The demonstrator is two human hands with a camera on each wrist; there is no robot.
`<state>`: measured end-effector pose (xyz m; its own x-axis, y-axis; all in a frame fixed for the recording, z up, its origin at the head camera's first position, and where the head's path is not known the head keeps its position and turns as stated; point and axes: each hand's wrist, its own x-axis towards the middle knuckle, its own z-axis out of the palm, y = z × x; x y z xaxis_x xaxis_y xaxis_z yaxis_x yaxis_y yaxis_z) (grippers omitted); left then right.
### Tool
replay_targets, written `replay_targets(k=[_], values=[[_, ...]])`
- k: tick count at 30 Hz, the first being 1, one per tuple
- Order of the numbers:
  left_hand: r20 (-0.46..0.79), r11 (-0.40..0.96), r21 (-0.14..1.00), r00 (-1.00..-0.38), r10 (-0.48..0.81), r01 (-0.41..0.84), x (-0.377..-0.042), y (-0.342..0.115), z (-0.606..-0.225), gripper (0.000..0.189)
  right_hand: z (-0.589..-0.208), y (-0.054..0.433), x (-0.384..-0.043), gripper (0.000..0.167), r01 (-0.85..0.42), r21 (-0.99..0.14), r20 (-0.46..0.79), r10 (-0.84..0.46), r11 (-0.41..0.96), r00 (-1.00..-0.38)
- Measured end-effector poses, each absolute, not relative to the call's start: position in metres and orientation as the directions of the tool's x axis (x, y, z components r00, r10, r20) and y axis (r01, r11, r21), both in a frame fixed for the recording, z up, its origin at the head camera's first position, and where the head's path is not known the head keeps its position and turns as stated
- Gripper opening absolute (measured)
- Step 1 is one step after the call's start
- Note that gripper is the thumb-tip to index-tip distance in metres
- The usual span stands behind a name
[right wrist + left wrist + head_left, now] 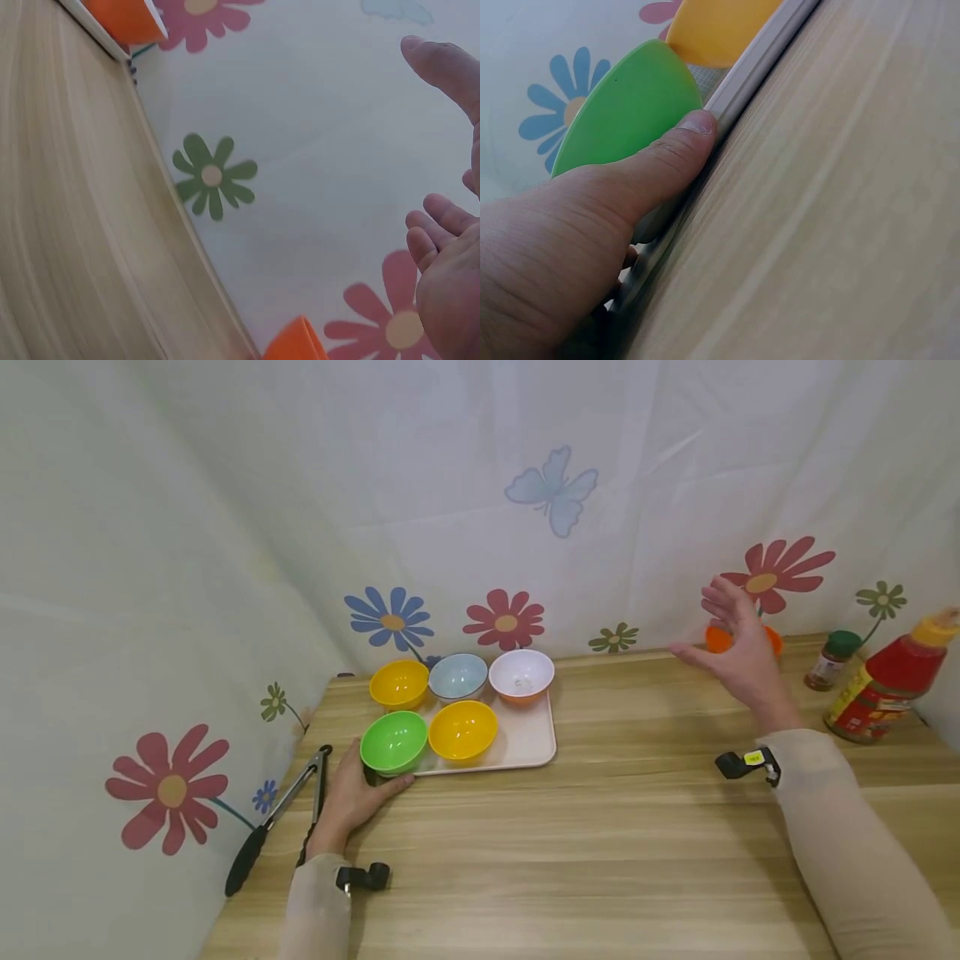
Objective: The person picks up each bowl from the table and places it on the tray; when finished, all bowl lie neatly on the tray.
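A pale tray (531, 743) carries several bowls. My left hand (353, 796) is at its front left corner, beside the green bowl (393, 743). In the left wrist view its thumb (664, 165) lies nearly straight along the tray's front edge, next to the green bowl's side; its other fingers are mostly hidden. My right hand (742, 656) is raised above the table at the right, thumb and fingers spread, holding nothing. An orange bowl (718, 639) stands behind it, partly covered by the hand.
The tray also bears two yellow bowls (462, 732), a light blue bowl (457, 677) and a white-lined orange bowl (522, 675). Black-handled tongs (279, 806) lie at the left. A green-capped jar (832, 660) and a red sauce bottle (888, 685) stand right. A flowered curtain (442, 527) hangs behind.
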<state>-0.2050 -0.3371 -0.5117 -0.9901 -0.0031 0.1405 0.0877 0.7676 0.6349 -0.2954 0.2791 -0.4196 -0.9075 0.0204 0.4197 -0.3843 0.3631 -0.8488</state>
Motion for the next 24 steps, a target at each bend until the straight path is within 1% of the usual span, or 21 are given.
replay_targets(k=[4, 10, 16, 20, 24], values=[[0.136, 0.772, 0.630, -0.991, -0.004, 0.084, -0.205, -0.337, -0.512, 0.107, -0.421, 0.294, -0.291, 0.102, -0.344, -0.858, 0.401, 0.077, 0.382, -0.913], [0.134, 0.773, 0.629, -0.991, -0.004, 0.082, -0.205, -0.336, -0.510, 0.106, -0.419, 0.314, -0.289, 0.102, -0.261, -0.879, 0.344, 0.155, 0.399, -0.926], [0.133, 0.775, 0.627, -0.991, -0.005, 0.080, -0.206, -0.337, -0.511, 0.107, -0.424, 0.327, -0.288, 0.100, -0.222, -0.879, 0.333, 0.211, 0.422, -0.919], [0.132, 0.776, 0.626, -0.991, -0.007, 0.078, -0.206, -0.336, -0.511, 0.108, -0.431, 0.333, -0.290, 0.103, -0.172, -0.883, 0.302, 0.246, 0.437, -0.921], [0.135, 0.776, 0.626, -0.991, -0.005, 0.081, -0.206, -0.337, -0.511, 0.108, -0.440, 0.339, -0.292, 0.107, -0.121, -0.901, 0.249, 0.271, 0.416, -0.930]])
